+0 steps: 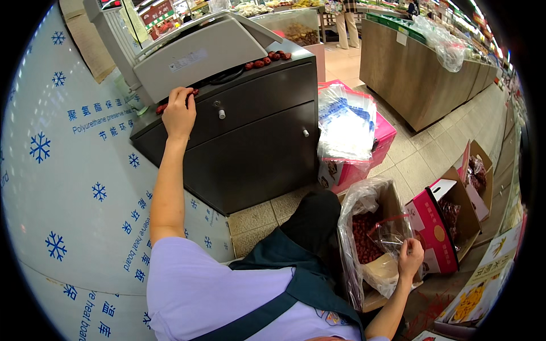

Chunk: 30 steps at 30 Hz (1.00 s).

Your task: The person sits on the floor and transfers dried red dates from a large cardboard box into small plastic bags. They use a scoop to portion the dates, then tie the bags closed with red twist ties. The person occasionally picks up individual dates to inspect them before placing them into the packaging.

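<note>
My left hand [179, 113] reaches to the front edge of a dark cabinet [251, 140], beneath a grey weighing scale [200, 55]. A red date [195, 92] shows right by its fingertips, and another date [161, 109] lies just left of the hand. Whether the fingers grip one is hidden by the back of the hand. At the lower right my right hand [410, 258] pinches a clear plastic bag [390, 238] with a red strip. The bag hangs over a plastic-lined carton [349, 255] of loose red dates [364, 236]. A pale scoop-like piece [381, 268] lies among them.
More dates [268, 59] sit in a row along the cabinet top. A stack of clear bags [347, 123] rests on a pink carton [384, 136]. Open cartons with bagged dates [450, 217] stand at right. A white insulated panel [85, 170] borders my left; a wooden counter [409, 76] is beyond.
</note>
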Tool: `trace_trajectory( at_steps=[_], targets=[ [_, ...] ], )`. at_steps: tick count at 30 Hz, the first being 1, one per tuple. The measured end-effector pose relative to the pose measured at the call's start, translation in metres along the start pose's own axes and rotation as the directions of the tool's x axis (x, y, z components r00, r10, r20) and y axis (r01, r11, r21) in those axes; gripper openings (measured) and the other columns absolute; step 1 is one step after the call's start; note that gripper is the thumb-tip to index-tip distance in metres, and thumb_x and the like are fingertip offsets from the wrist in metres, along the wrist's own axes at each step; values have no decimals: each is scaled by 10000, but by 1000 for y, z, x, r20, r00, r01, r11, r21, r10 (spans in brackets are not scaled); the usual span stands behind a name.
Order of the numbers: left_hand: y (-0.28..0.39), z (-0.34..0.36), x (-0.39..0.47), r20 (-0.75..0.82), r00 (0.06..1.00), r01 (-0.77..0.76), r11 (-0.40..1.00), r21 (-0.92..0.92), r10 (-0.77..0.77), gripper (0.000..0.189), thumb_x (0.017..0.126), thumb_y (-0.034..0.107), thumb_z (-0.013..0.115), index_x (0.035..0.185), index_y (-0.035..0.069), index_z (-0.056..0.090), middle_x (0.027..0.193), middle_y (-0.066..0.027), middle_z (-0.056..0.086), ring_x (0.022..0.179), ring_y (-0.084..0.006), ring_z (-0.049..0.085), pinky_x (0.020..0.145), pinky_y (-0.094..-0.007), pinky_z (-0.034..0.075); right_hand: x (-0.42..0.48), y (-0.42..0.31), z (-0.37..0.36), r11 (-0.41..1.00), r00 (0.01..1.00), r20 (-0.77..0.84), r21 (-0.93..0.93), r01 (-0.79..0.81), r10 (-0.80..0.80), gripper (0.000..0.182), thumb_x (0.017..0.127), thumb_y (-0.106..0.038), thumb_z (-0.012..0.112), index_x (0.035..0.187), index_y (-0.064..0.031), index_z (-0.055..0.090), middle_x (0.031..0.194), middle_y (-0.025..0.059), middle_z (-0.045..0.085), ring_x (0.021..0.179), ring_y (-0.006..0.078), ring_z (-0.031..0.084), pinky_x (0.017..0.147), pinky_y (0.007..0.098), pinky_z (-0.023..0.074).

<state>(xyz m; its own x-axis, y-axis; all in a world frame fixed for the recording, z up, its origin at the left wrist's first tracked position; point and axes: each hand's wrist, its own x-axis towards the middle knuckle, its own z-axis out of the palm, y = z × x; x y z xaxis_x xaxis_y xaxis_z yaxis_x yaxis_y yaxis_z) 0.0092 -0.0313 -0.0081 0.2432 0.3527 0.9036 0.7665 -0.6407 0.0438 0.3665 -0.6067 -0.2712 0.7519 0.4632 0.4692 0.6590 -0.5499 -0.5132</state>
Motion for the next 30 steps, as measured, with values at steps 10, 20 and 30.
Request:
trace_trajectory(
  at_steps=[10,20,30],
  targets=[
    [-1,2,3,-78,995,-61,998,-20,59,197,913,161,635,1093,105,693,1146,-69,640,858,-288,683,744,-392,550,5,-6,-1,1000,999,-41,16,23,-22,76,860,-111,666,863,-46,626,801,102,630,774,296,618,746,395,450],
    [211,2,-94,198,825,-179,576,-797,530,200,789,63,720,982,114,696,951,-91,698,828,-274,694,686,-363,573,11,-18,-22,999,996,-78,29,-37,39,78,850,-101,670,837,-37,626,785,105,619,753,299,605,724,392,446],
    [457,68,-254,458,183,633,252,-732,870,831,856,316,767,1452,-47,316,1294,-270,561,1188,-356,585,993,-400,480,0,-20,-31,996,997,-32,-55,-74,73,95,887,-90,645,837,-27,595,792,103,562,759,294,560,723,394,417]
  ],
)
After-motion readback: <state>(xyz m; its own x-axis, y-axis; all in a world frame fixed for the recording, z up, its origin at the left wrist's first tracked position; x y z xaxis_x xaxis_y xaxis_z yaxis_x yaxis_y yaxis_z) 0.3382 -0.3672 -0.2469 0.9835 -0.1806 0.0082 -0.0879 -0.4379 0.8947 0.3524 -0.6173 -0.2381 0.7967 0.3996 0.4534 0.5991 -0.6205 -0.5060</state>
